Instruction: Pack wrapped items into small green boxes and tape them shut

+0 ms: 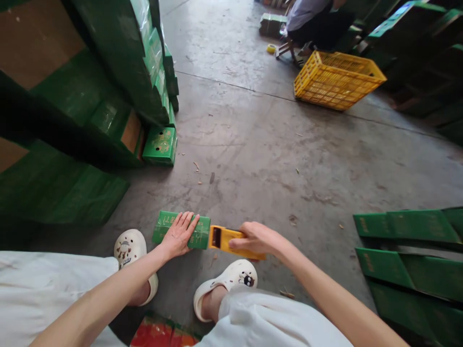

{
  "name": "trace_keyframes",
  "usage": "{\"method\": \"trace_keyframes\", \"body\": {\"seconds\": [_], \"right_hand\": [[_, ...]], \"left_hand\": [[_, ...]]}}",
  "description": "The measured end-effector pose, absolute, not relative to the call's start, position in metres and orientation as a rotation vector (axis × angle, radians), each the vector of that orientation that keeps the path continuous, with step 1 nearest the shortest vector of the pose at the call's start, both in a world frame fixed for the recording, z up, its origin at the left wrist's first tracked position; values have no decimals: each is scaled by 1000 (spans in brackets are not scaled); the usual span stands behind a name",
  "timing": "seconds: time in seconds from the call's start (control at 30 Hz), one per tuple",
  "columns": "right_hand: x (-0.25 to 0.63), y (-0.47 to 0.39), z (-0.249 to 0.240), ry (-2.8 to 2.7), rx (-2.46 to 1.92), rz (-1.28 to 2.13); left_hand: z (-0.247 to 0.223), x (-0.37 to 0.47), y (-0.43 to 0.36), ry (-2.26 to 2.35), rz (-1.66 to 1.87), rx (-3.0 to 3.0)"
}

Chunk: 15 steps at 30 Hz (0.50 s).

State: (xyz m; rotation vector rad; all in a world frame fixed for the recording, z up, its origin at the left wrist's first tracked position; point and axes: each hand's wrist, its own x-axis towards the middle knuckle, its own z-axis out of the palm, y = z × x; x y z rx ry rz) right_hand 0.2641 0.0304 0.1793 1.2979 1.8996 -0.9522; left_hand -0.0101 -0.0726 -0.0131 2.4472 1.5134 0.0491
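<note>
A small green carton (pixel 200 233) with gold print lies on the floor between and just beyond my shoes. My left hand (pixel 179 235) rests on its top, palm down with the fingers stretched out. My right hand (pixel 255 238) is wrapped round a yellow tool (pixel 226 239) with a dark slot near its front. The tool's front end meets the carton's right side. Its rear part is hidden by my right hand.
Stacked green cartons (pixel 159 145) stand at the left. Flat green cardboard pieces (pixel 415 226) lie at the right. A yellow crate (pixel 338 81) is beyond, near a seated person (pixel 318 24) and a yellow tape roll (pixel 271 48). A red and green box (pixel 155 332) is below.
</note>
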Motion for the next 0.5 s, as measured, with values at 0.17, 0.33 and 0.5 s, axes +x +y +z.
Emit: {"method": "trace_keyframes", "body": {"seconds": [0.17, 0.33, 0.5], "right_hand": [[299, 23, 192, 1755, 1438, -875], [295, 20, 174, 1730, 1479, -881], [302, 23, 147, 1795, 1450, -840]], "left_hand": [[-10, -8, -74, 1553, 29, 2432], [-7, -11, -77, 1413, 2, 2582], [-5, -21, -74, 1225, -42, 2652]]}}
